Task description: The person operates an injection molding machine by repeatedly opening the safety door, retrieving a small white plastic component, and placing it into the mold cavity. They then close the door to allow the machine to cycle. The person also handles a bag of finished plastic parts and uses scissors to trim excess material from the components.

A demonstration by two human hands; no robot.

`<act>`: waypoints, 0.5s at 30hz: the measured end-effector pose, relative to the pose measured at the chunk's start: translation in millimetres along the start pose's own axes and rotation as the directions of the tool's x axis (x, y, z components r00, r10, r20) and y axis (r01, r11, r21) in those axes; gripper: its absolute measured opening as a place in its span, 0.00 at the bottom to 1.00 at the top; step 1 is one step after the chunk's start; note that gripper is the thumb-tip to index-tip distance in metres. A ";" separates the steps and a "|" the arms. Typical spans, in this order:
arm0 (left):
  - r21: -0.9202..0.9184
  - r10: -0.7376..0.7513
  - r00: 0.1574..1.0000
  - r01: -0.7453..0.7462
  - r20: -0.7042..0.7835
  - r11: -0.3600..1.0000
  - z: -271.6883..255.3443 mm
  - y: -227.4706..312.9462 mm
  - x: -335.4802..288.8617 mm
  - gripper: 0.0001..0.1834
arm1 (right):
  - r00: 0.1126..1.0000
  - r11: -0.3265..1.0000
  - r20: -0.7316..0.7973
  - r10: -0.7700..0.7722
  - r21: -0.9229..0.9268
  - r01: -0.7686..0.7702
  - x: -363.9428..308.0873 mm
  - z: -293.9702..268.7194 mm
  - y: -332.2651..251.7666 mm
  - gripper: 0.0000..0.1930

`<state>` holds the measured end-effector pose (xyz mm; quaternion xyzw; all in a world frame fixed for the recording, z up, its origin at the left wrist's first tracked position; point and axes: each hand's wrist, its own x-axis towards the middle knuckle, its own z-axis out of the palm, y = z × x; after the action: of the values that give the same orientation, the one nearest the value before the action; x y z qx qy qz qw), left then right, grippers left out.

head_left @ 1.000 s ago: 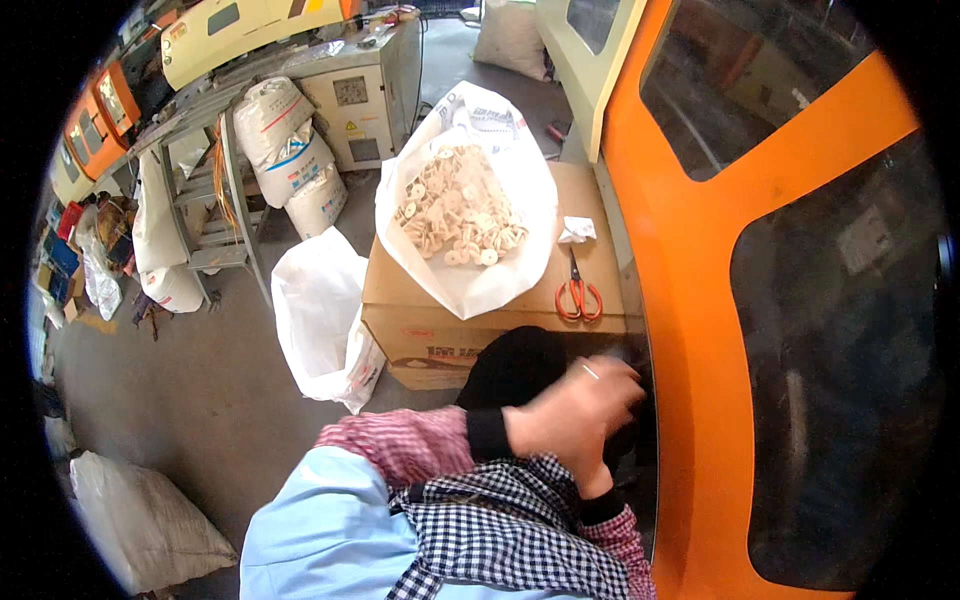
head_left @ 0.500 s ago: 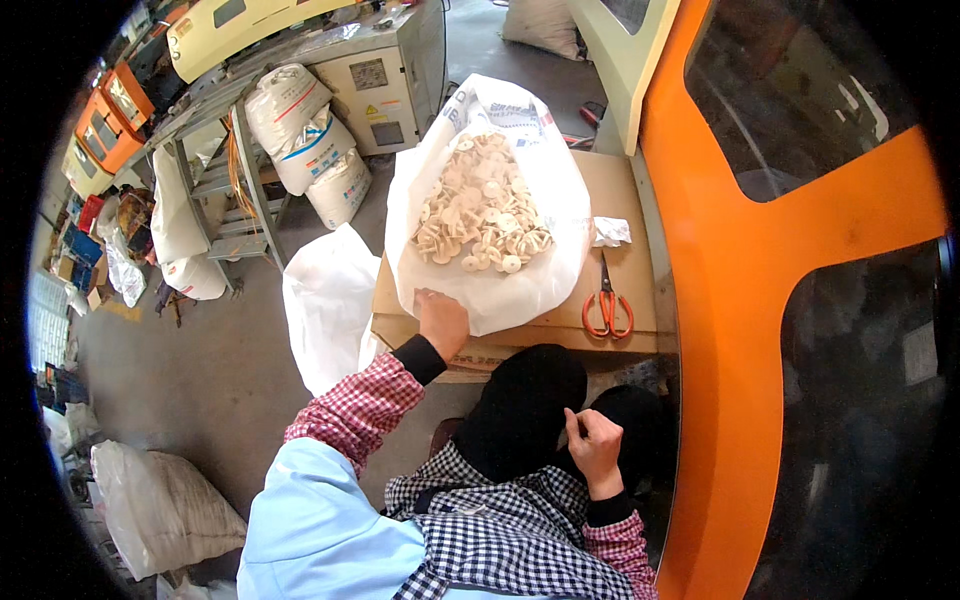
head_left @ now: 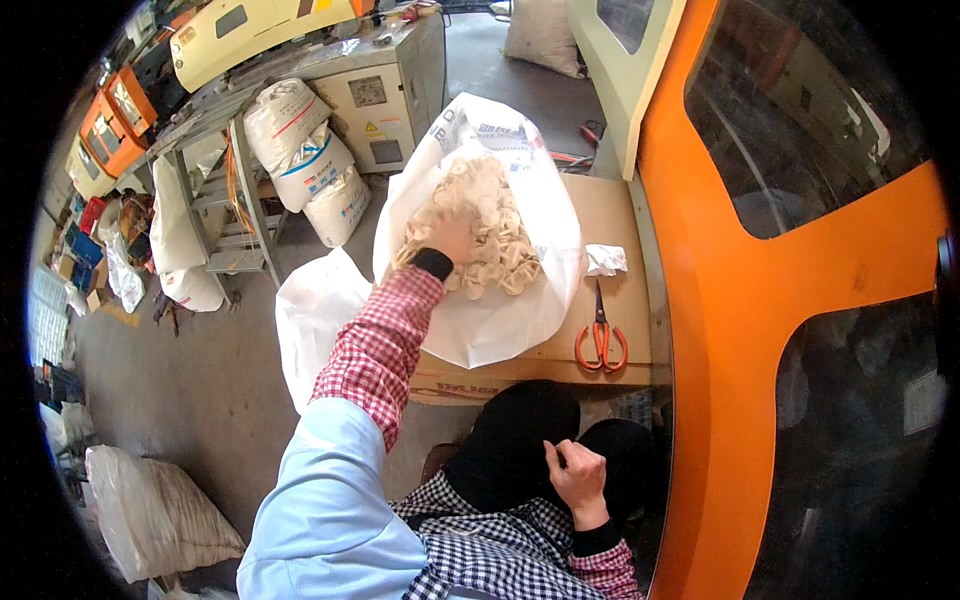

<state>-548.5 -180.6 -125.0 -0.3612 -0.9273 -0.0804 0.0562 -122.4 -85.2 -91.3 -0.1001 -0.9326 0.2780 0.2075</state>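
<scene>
A white woven bag (head_left: 490, 335) lies spread open on a cardboard box (head_left: 615, 215). Inside it is a heap of small cream-coloured parts (head_left: 500, 250), round discs with short stems. My left hand (head_left: 450, 235) reaches in over the bag's left side and rests on or in the heap. Its fingers are blurred and partly hidden among the parts. Above my lap, my right hand (head_left: 578, 475) is closed, thumb against curled fingers; whether anything is in it is hidden. Orange-handled scissors (head_left: 601, 345) lie on the cardboard, right of the bag, blades pointing away.
A crumpled white scrap (head_left: 605, 260) sits beyond the scissors. Close on my right stands an orange machine panel (head_left: 730, 330) with dark windows. Another white bag (head_left: 318, 320) hangs or stands left of the box. Stacked filled sacks (head_left: 335, 205) and a metal step ladder (head_left: 245, 255) are farther left.
My left hand has gone from the bag's near-left edge forward into the heap of parts. My right hand stays closed over my lap, shifted only slightly.
</scene>
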 end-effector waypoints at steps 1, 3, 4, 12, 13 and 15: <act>0.040 -0.006 0.998 0.009 -0.061 0.999 -4.4 -14.4 7.6 0.19 | 1.000 1.000 0.017 0.004 -0.005 -0.004 0.7 -0.8 -1.0 0.12; 0.046 -0.034 0.994 0.039 -0.107 0.998 -7.9 -15.9 10.5 0.17 | 0.999 1.000 0.049 0.020 -0.018 -0.019 1.9 -1.6 -3.1 0.12; 0.015 -0.055 0.994 0.057 -0.092 0.998 -17.9 -5.5 5.6 0.16 | 0.999 0.999 0.038 0.021 -0.028 -0.020 1.5 -1.1 -1.3 0.13; -0.051 0.234 0.886 -0.233 0.400 0.971 25.7 79.7 -36.9 0.18 | 0.998 0.999 0.051 0.024 -0.037 -0.022 3.6 -2.5 -3.6 0.12; -0.110 0.191 0.924 -0.163 0.331 0.980 33.1 77.8 -30.4 0.18 | 0.999 0.999 0.045 0.020 -0.046 -0.018 3.1 -1.4 -2.9 0.12; -0.111 0.138 0.928 -0.105 0.347 0.988 43.7 67.9 -6.3 0.19 | 0.999 0.998 0.035 0.013 -0.063 -0.011 -1.6 1.6 -0.3 0.13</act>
<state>-499.8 -127.2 -161.6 -0.4287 -0.8935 -0.0524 -0.1230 -121.8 -86.7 -92.9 -0.1073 -0.9438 0.2513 0.1861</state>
